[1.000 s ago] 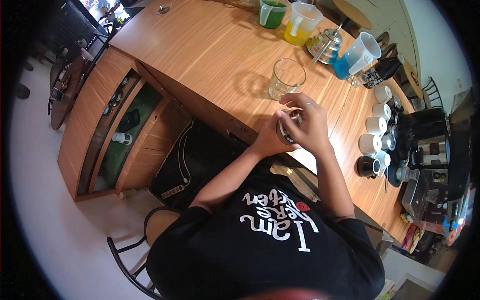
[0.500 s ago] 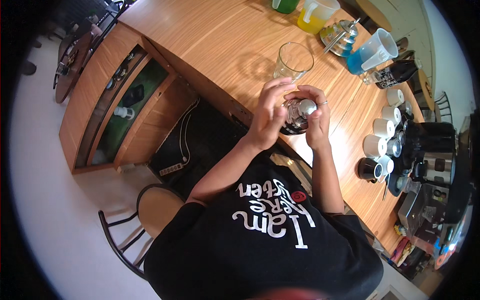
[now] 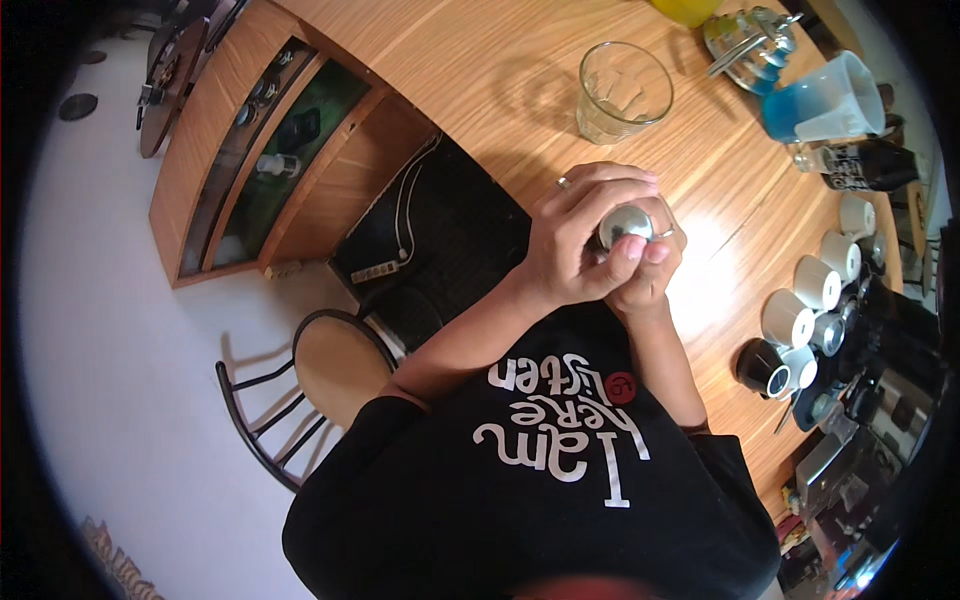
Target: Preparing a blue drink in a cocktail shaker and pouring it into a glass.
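Observation:
Between my hands is a shiny silver cocktail shaker, seen from above with its rounded cap uppermost. My left hand wraps round it from the left, thumb near the cap. From the other side my right hand closes on it, its thumb beside the left one at the cap. The fingers hide most of the shaker's body. Just beyond the hands, a clear drinking glass stands upright on the wooden table.
At the far right are a silver gooseneck kettle, a jug of blue liquid and a dark bottle. Several white cups and a black cup line the right side. A chair stands at lower left.
My hands have closed more tightly round the shaker, covering its body; the left hand has come over its far side. The view has shifted, so the table things appear farther right.

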The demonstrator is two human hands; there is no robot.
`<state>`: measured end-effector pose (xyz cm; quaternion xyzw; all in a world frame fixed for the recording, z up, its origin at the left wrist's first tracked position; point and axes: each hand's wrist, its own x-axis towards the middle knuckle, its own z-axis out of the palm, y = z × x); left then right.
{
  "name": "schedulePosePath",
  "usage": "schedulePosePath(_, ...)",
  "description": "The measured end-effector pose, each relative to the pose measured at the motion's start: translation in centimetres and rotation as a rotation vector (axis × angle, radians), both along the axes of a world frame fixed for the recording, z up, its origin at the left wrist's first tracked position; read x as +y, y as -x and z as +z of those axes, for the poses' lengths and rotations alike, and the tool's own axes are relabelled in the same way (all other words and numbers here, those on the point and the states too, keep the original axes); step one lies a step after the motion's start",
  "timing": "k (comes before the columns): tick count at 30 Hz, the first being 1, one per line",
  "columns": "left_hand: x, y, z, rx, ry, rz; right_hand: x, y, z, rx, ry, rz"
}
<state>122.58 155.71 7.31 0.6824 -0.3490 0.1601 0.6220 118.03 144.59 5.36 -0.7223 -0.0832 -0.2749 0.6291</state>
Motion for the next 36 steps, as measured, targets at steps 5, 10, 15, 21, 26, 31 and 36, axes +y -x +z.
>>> schedulePosePath(5,-0.4,-0.3,0.1,0.018,-0.018,0.022,-0.6,-0.3,-0.2,-0.008,0.042,-0.006)
schedulePosePath(10,-1.3,-0.1,-1.0,-0.082,0.025,0.127,-1.0,-0.8,0.3,0.007,0.058,0.044)
schedulePosePath(15,-1.0,-0.2,-0.9,-0.134,-0.049,0.140,-1.3,-2.3,0.1,-0.115,-0.033,0.106)
schedulePosePath(21,0.1,0.3,0.1,0.042,-0.151,0.005,-2.3,-1.6,-1.7,-0.094,-0.053,0.254)
schedulePosePath(26,0.1,1.0,3.4,0.254,-0.097,0.075,-3.1,0.3,-3.8,0.048,-0.186,0.376)
schedulePosePath(31,-1.7,0.5,6.1,0.047,-0.305,0.066,-3.8,0.4,-5.2,0.218,-0.093,0.358)
schedulePosePath(36,-3.1,1.7,5.8,0.082,-0.721,0.212,-3.1,1.0,-5.1,0.180,-0.162,0.334)
